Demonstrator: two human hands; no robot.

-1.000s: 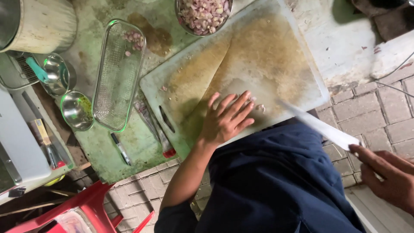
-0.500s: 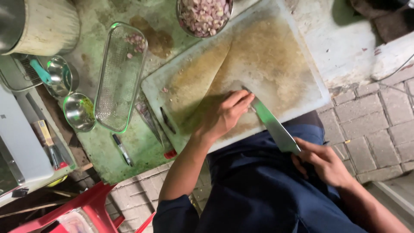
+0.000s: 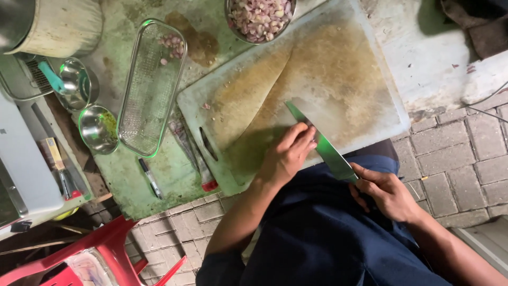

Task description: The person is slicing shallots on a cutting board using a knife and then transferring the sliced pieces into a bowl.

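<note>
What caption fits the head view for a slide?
Right hand lays a knife on a stained cutting board beside the left hand, bowl of chopped shallots above.

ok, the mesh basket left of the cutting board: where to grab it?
Take the wire mesh basket by its long rim, from above at its near end. It lies flat and open-topped, almost empty, with only a few shallot pieces at the far end.

wire basket (image 3: 151,90) | steel bowl (image 3: 98,128) | marker pen (image 3: 150,178) | red chair (image 3: 106,254)
</note>
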